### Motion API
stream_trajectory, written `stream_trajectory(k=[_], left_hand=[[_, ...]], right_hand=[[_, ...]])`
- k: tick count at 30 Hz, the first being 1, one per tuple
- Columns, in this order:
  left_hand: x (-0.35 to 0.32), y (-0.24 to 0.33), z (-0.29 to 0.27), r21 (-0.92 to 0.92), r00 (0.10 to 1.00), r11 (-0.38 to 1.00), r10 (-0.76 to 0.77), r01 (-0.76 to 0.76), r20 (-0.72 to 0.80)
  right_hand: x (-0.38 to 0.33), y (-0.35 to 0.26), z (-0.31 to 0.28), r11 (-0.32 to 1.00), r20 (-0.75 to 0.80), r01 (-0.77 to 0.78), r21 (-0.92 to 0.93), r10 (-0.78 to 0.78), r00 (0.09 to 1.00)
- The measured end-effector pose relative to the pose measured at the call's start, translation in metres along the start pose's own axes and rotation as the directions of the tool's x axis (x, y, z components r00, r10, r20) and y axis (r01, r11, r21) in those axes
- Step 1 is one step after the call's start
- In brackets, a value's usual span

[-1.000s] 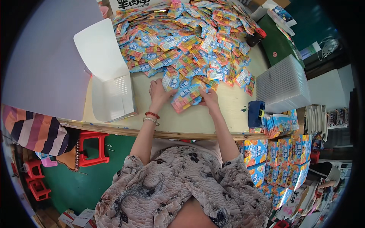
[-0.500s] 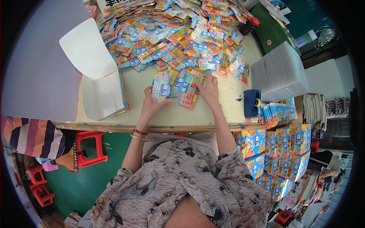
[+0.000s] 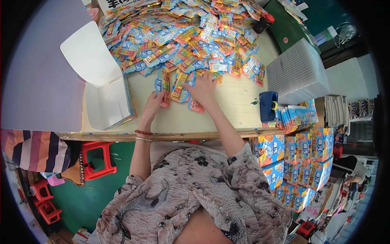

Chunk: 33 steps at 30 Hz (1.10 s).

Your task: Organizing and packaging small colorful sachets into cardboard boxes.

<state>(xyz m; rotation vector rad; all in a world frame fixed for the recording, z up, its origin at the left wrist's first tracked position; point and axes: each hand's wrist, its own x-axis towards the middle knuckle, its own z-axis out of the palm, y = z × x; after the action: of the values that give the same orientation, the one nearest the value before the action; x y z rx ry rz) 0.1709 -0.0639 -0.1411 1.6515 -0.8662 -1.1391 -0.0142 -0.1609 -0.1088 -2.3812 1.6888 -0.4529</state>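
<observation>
Off to the left, a striped cloth (image 3: 40,152) shows orange, purple, white and dark bands — and just right of it a red stool (image 3: 99,174) stands on the green floor (image 3: 77,199). Near right there's a blue tape dispenser (image 3: 267,106); far right, a dark red-lidded jar (image 3: 263,23).

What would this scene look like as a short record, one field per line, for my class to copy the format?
Left hand: holding a packet near its lower end
Right hand: fingers spread, over other packets
Pile: many colourful packets, beyond the hands
Left on table: open white box, lid raised
Right on table: clear plastic stack, blue tape dispenser
Far right of pile: dark jar, red lid
Below table, right: stacked cartons
Below table, left: red stool
</observation>
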Motion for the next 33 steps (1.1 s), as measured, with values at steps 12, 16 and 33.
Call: stream_trajectory(k=[12, 16, 33], left_hand=[[-0.07, 0.041, -0.018, 0.58, 0.886, 0.67, 0.336, -0.463, 0.319], [-0.06, 0.04, 0.004, 0.558, 0.783, 0.551, 0.4, -0.621, 0.476], [-0.044, 0.008, 0.019, 0.433, 0.606, 0.43, 0.641, -0.792, 0.471]], right_hand=[[0.038, 0.031, -0.014, 0.9, 0.336, -0.076, 0.429, -0.081, 0.938], [0.042, 0.03, -0.054, 0.692, 0.366, -0.101, 0.715, -0.247, 0.897], [-0.025, 0.068, -0.052, 0.995, 0.134, -0.097, -0.002, 0.096, 0.986]])
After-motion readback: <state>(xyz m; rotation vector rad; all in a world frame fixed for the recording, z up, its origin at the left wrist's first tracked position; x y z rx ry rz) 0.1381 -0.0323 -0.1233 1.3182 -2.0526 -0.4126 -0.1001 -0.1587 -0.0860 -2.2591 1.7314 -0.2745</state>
